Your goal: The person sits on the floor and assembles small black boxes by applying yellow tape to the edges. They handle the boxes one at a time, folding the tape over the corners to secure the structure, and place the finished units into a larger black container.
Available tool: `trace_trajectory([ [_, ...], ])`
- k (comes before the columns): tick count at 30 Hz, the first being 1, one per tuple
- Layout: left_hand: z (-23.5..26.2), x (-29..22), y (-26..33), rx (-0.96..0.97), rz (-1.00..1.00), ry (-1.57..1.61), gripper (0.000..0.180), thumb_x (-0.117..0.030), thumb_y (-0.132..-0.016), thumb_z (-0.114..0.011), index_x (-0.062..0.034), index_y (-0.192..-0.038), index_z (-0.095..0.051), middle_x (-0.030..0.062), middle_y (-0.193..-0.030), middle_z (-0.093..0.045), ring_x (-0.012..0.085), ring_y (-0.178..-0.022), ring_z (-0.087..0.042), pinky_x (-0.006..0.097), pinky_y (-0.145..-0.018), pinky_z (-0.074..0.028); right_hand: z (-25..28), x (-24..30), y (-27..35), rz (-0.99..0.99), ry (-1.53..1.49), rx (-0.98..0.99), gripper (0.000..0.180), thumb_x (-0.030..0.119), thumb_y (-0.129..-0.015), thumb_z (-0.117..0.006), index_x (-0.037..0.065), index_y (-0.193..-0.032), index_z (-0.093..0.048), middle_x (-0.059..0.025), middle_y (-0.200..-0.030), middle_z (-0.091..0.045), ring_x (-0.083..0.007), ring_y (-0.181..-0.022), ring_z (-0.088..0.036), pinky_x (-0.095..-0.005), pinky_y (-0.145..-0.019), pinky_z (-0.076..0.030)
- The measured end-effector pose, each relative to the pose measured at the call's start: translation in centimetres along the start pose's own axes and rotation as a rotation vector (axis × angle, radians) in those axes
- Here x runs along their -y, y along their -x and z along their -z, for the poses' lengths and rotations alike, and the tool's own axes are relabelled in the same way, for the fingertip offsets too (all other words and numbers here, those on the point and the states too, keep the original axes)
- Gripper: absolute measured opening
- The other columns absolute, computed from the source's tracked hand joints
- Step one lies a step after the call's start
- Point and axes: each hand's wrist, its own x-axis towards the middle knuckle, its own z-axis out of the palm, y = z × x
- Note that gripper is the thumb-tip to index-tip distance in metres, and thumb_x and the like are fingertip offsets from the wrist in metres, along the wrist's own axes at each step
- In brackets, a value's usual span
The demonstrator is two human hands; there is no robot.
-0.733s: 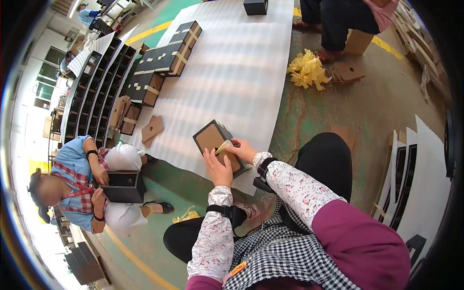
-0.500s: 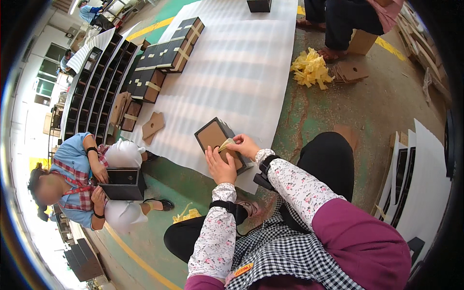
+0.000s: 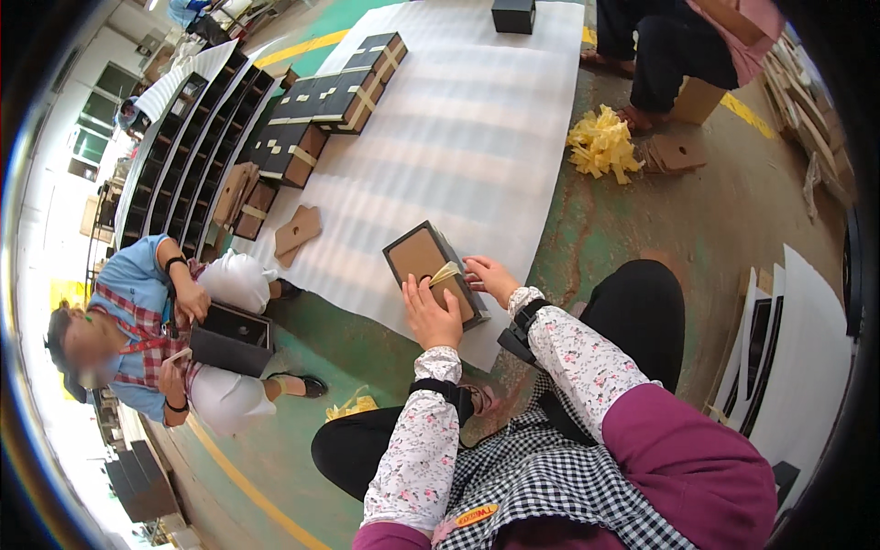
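A black box (image 3: 472,316) with a brown cardboard panel (image 3: 417,255) set in its upper face lies on the white foam sheet in front of me. My left hand (image 3: 434,314) rests on the panel, fingers spread, beside the dark hole in it. From the hole a pale yellow strip of tape (image 3: 445,273) runs to the box's right edge. My right hand (image 3: 491,279) is at that edge by the strip's end, fingers stretched out; the fingertips touch the box side or the tape, I cannot tell which.
Two loose cardboard pieces (image 3: 298,233) and several taped black boxes (image 3: 353,96) lie on the white foam sheet (image 3: 458,119). A co-worker (image 3: 137,321) at the left handles an open black box (image 3: 234,337). Crumpled yellow tape (image 3: 603,145) lies near another person's feet at upper right.
My right hand has drawn away from the hole to the box's right edge, and the tape strip now stretches across the panel. My left hand stays on the panel.
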Motion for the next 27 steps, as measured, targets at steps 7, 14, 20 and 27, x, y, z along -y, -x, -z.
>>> trace_trajectory([
  [7, 0.1, 0.1, -0.2, -0.016, 0.033, 0.005, 0.042, -0.027, -0.083, -0.051, -0.0032, -0.117, -0.047, 0.0167, -0.134, -0.038, 0.0345, -0.128, -0.030, 0.046, -0.102, -0.030, -1.0, 2.1, -0.2, 0.532, 1.072, -0.095, 0.016, 0.018, -0.082, -0.057, 0.005, -0.089, -0.064, -0.0125, -0.086, -0.061, -0.0257, -0.075, -0.060, -0.0340, -0.069, -0.048],
  [14, 0.4, -0.5, -0.2, -0.003, 0.044, 0.033, 0.041, -0.027, -0.082, -0.052, -0.0035, -0.116, -0.047, 0.0167, -0.133, -0.038, 0.0336, -0.129, -0.030, 0.045, -0.103, -0.029, 0.7, 4.6, -1.5, 0.235, 0.897, 0.228, 0.020, 0.022, -0.079, -0.059, 0.004, -0.073, -0.058, -0.0054, -0.071, -0.057, -0.0177, -0.065, -0.056, -0.0311, -0.061, -0.046],
  [20, 0.3, 0.4, 0.1, -0.069, 0.039, 0.078, 0.042, -0.026, -0.082, -0.053, -0.0025, -0.116, -0.046, 0.0170, -0.134, -0.038, 0.0334, -0.129, -0.030, 0.044, -0.104, -0.028, -3.6, 14.6, 1.6, 0.054, 0.013, 0.508, 0.014, 0.020, -0.086, -0.055, 0.010, -0.077, -0.056, 0.0046, -0.071, -0.053, -0.0056, -0.065, -0.049, -0.0211, -0.067, -0.043],
  [27, -0.4, -0.5, 0.0, -0.012, 0.061, 0.065, 0.043, -0.029, -0.082, -0.053, -0.0059, -0.118, -0.046, 0.0149, -0.135, -0.037, 0.0312, -0.130, -0.030, 0.043, -0.103, -0.029, 1.3, 5.3, -1.9, 0.390, 1.109, 0.058, 0.025, 0.015, -0.083, -0.052, -0.001, -0.100, -0.060, -0.0179, -0.100, -0.064, -0.0299, -0.091, -0.061, -0.0359, -0.084, -0.046],
])
